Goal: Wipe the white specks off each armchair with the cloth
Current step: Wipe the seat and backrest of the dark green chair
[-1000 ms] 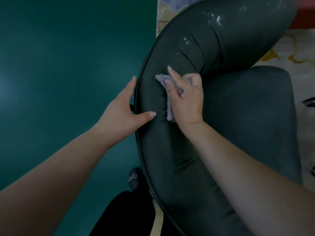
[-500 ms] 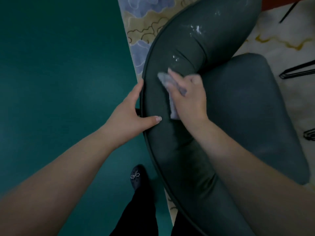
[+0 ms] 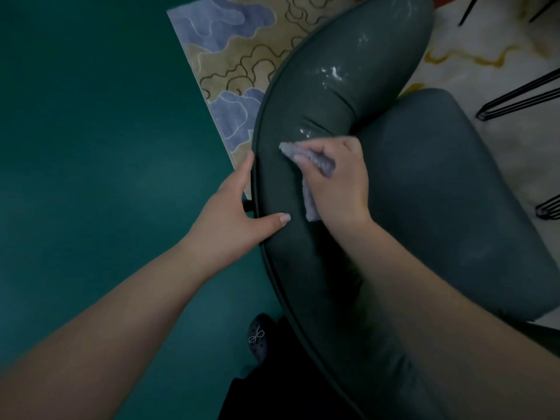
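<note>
A dark grey-green armchair (image 3: 448,189) fills the right of the head view, its curved padded back running from top right to bottom centre. White specks (image 3: 333,73) dot the upper back, and a smaller patch of specks (image 3: 304,133) lies just above my fingers. My right hand (image 3: 336,180) presses a grey-lilac cloth (image 3: 312,160) against the backrest, fingers closed over it. My left hand (image 3: 233,207) grips the backrest's outer rim, thumb on the padding and fingers behind it.
Teal floor (image 3: 91,147) spreads to the left. A patterned rug (image 3: 242,56) in blue, tan and cream lies under the chair. Black wire furniture legs (image 3: 515,98) stand at the right. My dark shoe (image 3: 259,336) and trouser leg show at the bottom.
The view has shifted, showing more rug and chair back. My right hand with the cloth has turned more sideways on the backrest. My left hand keeps its hold on the rim.
</note>
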Demonstrator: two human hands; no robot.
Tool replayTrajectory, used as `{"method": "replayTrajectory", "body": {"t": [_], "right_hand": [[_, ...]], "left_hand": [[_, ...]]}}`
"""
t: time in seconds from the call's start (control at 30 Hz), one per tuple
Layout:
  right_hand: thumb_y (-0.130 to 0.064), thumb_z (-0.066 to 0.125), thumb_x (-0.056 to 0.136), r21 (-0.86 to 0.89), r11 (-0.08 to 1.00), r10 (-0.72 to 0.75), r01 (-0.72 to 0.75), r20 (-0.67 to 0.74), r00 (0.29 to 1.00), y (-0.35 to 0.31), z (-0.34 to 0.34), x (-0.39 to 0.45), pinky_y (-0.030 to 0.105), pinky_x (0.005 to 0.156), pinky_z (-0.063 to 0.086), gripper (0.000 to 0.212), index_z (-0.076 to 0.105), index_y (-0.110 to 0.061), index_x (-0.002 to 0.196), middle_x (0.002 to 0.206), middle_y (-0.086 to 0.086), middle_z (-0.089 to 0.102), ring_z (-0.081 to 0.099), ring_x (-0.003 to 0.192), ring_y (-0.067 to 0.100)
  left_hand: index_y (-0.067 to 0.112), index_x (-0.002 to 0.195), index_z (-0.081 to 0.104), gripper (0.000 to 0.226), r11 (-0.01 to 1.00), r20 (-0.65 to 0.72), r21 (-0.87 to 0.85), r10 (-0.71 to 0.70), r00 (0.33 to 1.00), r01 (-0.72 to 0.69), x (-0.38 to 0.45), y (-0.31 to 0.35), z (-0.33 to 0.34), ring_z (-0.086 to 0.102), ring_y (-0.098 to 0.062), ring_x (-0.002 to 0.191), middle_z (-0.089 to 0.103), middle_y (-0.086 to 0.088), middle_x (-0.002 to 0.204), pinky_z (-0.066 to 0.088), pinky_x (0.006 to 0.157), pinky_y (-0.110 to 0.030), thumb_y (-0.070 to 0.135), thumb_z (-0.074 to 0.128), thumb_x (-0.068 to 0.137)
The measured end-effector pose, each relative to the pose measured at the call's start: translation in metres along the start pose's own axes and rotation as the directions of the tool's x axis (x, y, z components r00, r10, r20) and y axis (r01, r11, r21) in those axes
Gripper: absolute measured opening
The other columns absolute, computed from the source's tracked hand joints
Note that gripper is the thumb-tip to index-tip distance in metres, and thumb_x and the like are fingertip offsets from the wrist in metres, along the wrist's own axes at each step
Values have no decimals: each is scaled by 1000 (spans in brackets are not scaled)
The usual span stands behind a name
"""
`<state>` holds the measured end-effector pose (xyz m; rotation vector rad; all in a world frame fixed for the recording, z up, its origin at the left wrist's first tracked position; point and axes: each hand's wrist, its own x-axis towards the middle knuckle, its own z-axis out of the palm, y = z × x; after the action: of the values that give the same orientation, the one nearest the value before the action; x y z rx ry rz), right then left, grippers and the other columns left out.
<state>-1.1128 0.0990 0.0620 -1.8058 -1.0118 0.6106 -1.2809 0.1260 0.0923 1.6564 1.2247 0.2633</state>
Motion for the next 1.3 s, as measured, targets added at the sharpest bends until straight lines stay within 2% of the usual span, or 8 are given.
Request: {"method": "replayTrajectory", "body": {"t": [0.13, 0.33, 0.57, 0.73, 0.9, 1.1, 1.2, 1.3], "right_hand": [[-26, 76, 77, 56, 998, -22, 19, 55, 998, 9, -12, -24, 3, 76, 39, 9, 68, -26, 82, 92, -9, 50, 54, 84, -6], [-29, 72, 81, 19, 999, 42, -41, -67, 997, -9, 11, 63, 1, 81, 35, 9, 65, -24, 78, 97, -8, 45, 51, 87, -5], [-18, 78, 75, 66, 994, -92, 87, 72, 993, 20, -11, 13, 5, 80, 37, 16, 63, -22, 79, 91, -6, 48, 52, 85, -5], [-28, 75, 78, 12, 998, -65, 65, -28, 997, 4, 11, 75, 9, 86, 38, 14, 65, -19, 79, 94, -10, 44, 50, 89, -2], [-30, 73, 80, -8, 1000, -28, 28, -35, 999, -1, 10, 79, 4, 79, 36, 14, 61, -23, 76, 91, -11, 43, 49, 82, -5], [-14, 77, 76, 124, 992, 36, -38, 16, 999, 12, -5, 29, 4, 75, 38, 11, 66, -16, 77, 88, -6, 48, 53, 78, -7], [-19, 77, 76, 79, 994, 84, -79, -70, 994, 1, 7, 73, 2, 78, 37, 12, 66, -13, 76, 92, -7, 46, 53, 82, -6], [-23, 78, 76, 78, 995, 77, -65, -167, 983, 4, 14, 91, 10, 83, 41, 13, 66, -16, 75, 95, -5, 47, 54, 87, 4]], "left_hand": [[46, 150, 11, 104, 1000, -2, 21, -18, 1000, 18, 14, 5, -3, 42, 2, 126, 29, 34, 143, 37, 100, -14, 38, 79, 72], [42, 152, 9, 107, 997, 5, 62, -39, 999, 39, 29, 14, -6, 37, -6, 134, 26, 22, 154, 33, 110, -25, 41, 78, 70], [41, 152, 11, 108, 997, -25, 58, -43, 999, 44, 42, 22, -6, 43, -2, 130, 29, 24, 152, 36, 108, -25, 45, 77, 66], [40, 152, 11, 107, 999, -40, 34, -34, 999, 36, 44, 18, -4, 44, -2, 129, 31, 23, 151, 37, 108, -26, 44, 78, 68], [44, 151, 11, 108, 999, -28, 37, -37, 999, 38, 55, 14, -9, 44, 5, 124, 30, 32, 143, 32, 82, 7, 44, 79, 67], [43, 151, 10, 108, 998, 30, 56, -1, 1000, -1, 83, 20, -18, 43, 5, 122, 31, 28, 145, 33, 79, 2, 43, 78, 67], [40, 152, 13, 106, 998, 59, 59, 21, 998, -25, 96, 26, -21, 50, 9, 111, 36, 32, 137, 35, 72, 7, 39, 78, 69], [47, 142, 24, 89, 992, 80, 90, 87, 993, -94, 112, 28, -27, 50, 27, 92, 42, 55, 106, 35, 67, 8, 33, 79, 73]]}}
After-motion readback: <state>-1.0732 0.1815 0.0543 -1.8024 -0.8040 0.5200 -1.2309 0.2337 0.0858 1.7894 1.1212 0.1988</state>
